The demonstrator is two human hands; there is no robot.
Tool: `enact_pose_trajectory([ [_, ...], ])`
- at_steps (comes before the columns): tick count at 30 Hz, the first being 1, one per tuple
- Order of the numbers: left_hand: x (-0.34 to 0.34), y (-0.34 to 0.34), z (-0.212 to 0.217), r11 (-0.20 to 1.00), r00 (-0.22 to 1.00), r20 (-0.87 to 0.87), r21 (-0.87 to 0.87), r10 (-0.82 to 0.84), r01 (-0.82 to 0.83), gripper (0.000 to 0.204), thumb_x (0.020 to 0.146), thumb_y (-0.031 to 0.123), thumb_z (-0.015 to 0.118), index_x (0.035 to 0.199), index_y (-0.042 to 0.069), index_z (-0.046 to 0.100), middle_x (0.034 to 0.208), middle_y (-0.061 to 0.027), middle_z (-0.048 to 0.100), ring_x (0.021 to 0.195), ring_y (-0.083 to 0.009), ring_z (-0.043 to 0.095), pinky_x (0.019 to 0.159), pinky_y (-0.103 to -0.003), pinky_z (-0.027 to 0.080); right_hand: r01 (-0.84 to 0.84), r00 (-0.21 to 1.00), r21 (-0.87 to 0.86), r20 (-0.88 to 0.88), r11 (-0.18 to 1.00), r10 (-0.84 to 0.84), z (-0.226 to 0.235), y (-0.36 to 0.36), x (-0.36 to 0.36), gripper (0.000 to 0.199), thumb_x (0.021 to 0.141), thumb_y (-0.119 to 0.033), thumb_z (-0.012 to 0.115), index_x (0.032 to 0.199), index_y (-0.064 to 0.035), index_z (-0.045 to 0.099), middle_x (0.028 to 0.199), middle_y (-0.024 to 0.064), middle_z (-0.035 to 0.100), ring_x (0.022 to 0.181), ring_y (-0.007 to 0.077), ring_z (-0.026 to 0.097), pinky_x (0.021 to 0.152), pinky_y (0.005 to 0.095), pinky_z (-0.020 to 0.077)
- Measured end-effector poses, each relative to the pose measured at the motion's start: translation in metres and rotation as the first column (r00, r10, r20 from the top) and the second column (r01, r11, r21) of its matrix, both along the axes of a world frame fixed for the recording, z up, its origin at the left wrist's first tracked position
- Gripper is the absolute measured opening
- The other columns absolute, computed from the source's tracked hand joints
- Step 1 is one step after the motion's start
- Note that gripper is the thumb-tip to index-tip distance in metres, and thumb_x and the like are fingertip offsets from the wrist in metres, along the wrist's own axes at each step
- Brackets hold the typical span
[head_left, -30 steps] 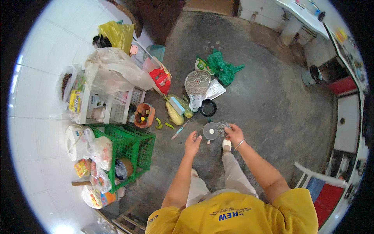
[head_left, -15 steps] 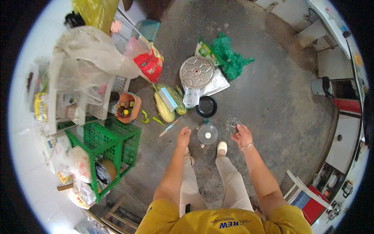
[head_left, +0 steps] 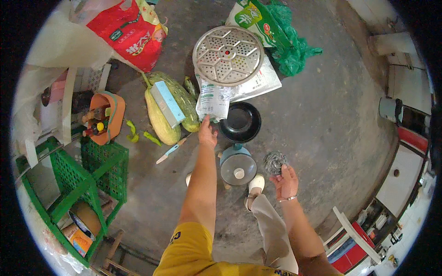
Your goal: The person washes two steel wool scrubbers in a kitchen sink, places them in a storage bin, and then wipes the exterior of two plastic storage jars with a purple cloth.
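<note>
My right hand (head_left: 285,183) grips a steel wool scourer (head_left: 275,162) between thumb and fingers, raised above the floor right of the glass lid (head_left: 238,162). My left hand (head_left: 208,133) reaches forward, fingers stretched out, its fingertips at the lower edge of a white printed packet (head_left: 213,102); whether they touch it I cannot tell. Beside that hand is a black pan (head_left: 251,128). Behind the lid shows part of a light-blue pot (head_left: 230,153). A round perforated metal steamer plate (head_left: 228,69) rests over the packet and a flat white bag (head_left: 267,83).
To the left lie a blue-handled knife (head_left: 171,150), green peppers (head_left: 151,137), two large gourds (head_left: 159,124) and a long blue-white box (head_left: 166,103). An orange basket (head_left: 118,112) holds bottles near a green crate (head_left: 99,184). A green plastic bag (head_left: 294,55) lies far right.
My left hand has moved forward to the white packet. My view has shifted forward and closer to the floor things. The scourer stays in my right hand.
</note>
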State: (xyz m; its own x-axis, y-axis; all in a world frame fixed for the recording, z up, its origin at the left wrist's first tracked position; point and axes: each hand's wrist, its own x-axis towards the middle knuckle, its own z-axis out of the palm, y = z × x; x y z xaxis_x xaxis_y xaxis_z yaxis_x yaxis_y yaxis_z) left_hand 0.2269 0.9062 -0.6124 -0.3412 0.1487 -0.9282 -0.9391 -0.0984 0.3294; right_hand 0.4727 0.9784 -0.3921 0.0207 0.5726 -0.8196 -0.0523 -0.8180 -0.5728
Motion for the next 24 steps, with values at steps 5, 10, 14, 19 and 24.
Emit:
enact_pose_trajectory([
  [5,-0.007,-0.018,-0.024,0.994,0.993,-0.069,0.063,0.097,-0.093,0.062,0.085,0.031,0.058,0.138,0.01,0.033,0.142,-0.0039,0.033,0.133,-0.0224,0.025,0.106,-0.045,0.016,-0.031,0.999,-0.042,0.015,0.999,0.031,-0.005,-0.013,0.018,0.024,0.083,-0.021,0.066,0.1,-0.0077,0.055,0.066,-0.0012,0.053,0.059,0.011,0.056,0.053,0.0301,0.0539],
  [10,-0.014,-0.036,0.047,0.994,0.979,-0.172,-0.007,-0.105,0.105,0.061,0.086,0.033,0.058,0.137,0.008,0.036,0.141,-0.0033,0.035,0.131,-0.0212,0.029,0.105,-0.044,0.019,-0.077,0.997,-0.001,0.01,0.997,0.077,0.02,-0.016,0.016,0.029,0.083,-0.019,0.065,0.108,-0.0062,0.056,0.083,0.0018,0.06,0.067,0.0114,0.059,0.054,0.0281,0.0537],
  [14,-0.03,-0.045,0.115,0.981,0.884,-0.425,-0.07,-0.193,0.181,0.053,0.088,0.029,0.057,0.132,0.003,0.043,0.136,-0.0081,0.042,0.126,-0.0205,0.036,0.104,-0.039,0.025,-0.152,0.984,0.022,-0.089,0.988,0.154,0.06,-0.014,0.004,0.03,0.084,-0.017,0.063,0.111,-0.0052,0.055,0.092,0.0035,0.063,0.074,0.0115,0.061,0.055,0.0268,0.053],
  [19,-0.051,-0.041,0.221,0.942,0.777,-0.533,-0.168,-0.336,0.292,0.048,0.092,0.025,0.052,0.132,0.002,0.042,0.136,-0.0106,0.043,0.124,-0.0223,0.039,0.104,-0.036,0.027,-0.189,0.952,-0.01,-0.245,0.982,0.181,0.122,-0.01,-0.001,0.028,0.085,-0.014,0.059,0.11,-0.0048,0.054,0.093,0.0039,0.063,0.077,0.0126,0.061,0.06,0.0273,0.0523],
  [24,-0.049,-0.074,0.311,0.946,0.619,-0.717,-0.206,-0.32,0.25,0.038,0.09,0.021,0.056,0.117,-0.005,0.055,0.116,-0.0105,0.056,0.107,-0.0179,0.051,0.093,-0.028,0.039,-0.125,0.847,-0.129,-0.531,0.984,0.037,0.173,-0.015,0.022,0.027,0.082,-0.009,0.052,0.109,-0.0044,0.053,0.096,0.0069,0.061,0.085,0.0181,0.06,0.073,0.035,0.052],
])
